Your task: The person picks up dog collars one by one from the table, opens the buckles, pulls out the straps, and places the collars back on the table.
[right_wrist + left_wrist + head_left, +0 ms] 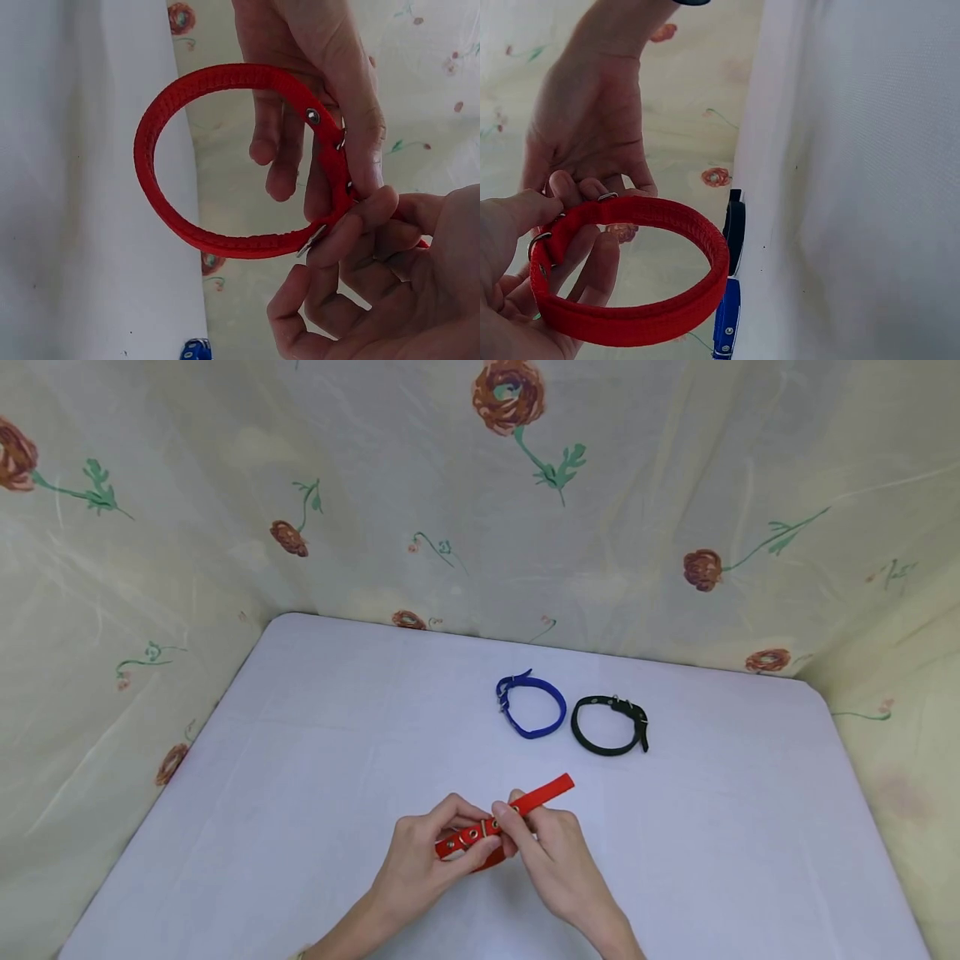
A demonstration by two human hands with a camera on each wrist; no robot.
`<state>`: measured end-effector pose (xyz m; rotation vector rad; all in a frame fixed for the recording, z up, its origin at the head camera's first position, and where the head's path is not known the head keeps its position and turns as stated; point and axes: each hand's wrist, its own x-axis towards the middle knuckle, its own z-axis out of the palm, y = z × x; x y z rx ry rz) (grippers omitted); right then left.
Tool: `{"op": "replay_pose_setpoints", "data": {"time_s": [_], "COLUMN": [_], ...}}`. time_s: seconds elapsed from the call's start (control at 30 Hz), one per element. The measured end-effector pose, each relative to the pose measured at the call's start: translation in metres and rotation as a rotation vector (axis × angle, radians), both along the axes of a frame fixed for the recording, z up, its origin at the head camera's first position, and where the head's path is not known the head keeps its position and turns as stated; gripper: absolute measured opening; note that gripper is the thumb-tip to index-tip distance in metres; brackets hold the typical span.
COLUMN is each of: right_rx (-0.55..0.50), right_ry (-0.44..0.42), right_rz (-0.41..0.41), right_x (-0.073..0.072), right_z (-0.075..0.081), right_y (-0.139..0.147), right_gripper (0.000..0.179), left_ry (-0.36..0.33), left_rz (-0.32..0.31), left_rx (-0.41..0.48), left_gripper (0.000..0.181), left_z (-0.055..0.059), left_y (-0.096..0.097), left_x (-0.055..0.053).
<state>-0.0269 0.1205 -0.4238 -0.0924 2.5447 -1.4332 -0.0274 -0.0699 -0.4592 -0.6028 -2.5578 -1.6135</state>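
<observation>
Both hands hold a red collar above the front middle of the table, its band bent into a loop as the wrist views show. My left hand pinches the strap near the metal eyelets, thumb in front and fingers behind. With thumb and fingers, my right hand grips the strap by the buckle, and the plain strap end sticks out past it to the upper right. In the right wrist view a metal ring and buckle show on the red collar; the fingers partly cover the fastening.
Beyond the hands, a blue collar lies looped on the white table. Just right of it lies a black collar, also buckled in a loop. A flower-patterned curtain rises along the table's back and side edges.
</observation>
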Motion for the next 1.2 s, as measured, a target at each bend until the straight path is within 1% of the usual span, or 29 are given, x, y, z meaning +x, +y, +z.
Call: {"op": "replay_pose_setpoints", "data": {"time_s": [0.1,0.23,0.37,0.43,0.57,0.67,0.83,0.9,0.97,1.07,1.2], "right_rx": [-0.002,-0.02,-0.059,-0.067,-0.073,-0.076,-0.058,-0.043,-0.031,-0.02,-0.029], "right_ry": [0.018,0.025,0.007,-0.008,-0.02,0.005,0.047,0.056,0.065,0.077,0.081], "right_rz": [0.0,-0.025,-0.044,-0.044,-0.044,-0.043,-0.04,-0.04,-0.041,-0.039,-0.033], "right_x": [0.0,-0.001,-0.001,-0.001,-0.001,-0.001,-0.002,-0.002,-0.002,-0.002,-0.003], "right_z": [0.0,-0.001,-0.001,-0.002,-0.002,-0.003,-0.005,-0.006,-0.007,-0.009,-0.01], "right_y": [-0.001,-0.001,-0.001,-0.001,-0.001,-0.002,-0.003,-0.003,-0.003,-0.002,-0.001], "right_gripper": [0.049,0.042,0.034,0.033,0.029,0.026,0.018,0.013,0.008,0.003,0.005], "left_ry": [-0.003,0.002,-0.024,-0.062,-0.174,-0.251,-0.346,-0.402,-0.474,-0.562,-0.634], "left_rz": [-0.006,-0.005,-0.012,-0.01,-0.001,-0.009,-0.048,-0.055,-0.056,-0.048,-0.036], "left_rx": [-0.014,-0.022,0.014,0.032,0.079,0.138,0.238,0.262,0.29,0.332,0.372], "left_gripper": [0.022,0.022,0.019,0.019,0.017,0.016,0.018,0.019,0.021,0.023,0.026], "left_z": [0.0,0.0,-0.002,-0.003,-0.005,-0.005,-0.004,-0.004,-0.004,-0.003,-0.003], "left_y": [0.001,0.002,0.003,0.003,0.002,0.001,0.0,0.0,0.0,-0.001,-0.001], "left_x": [0.0,0.0,-0.001,-0.002,-0.004,-0.005,-0.007,-0.008,-0.008,-0.009,-0.01]}}
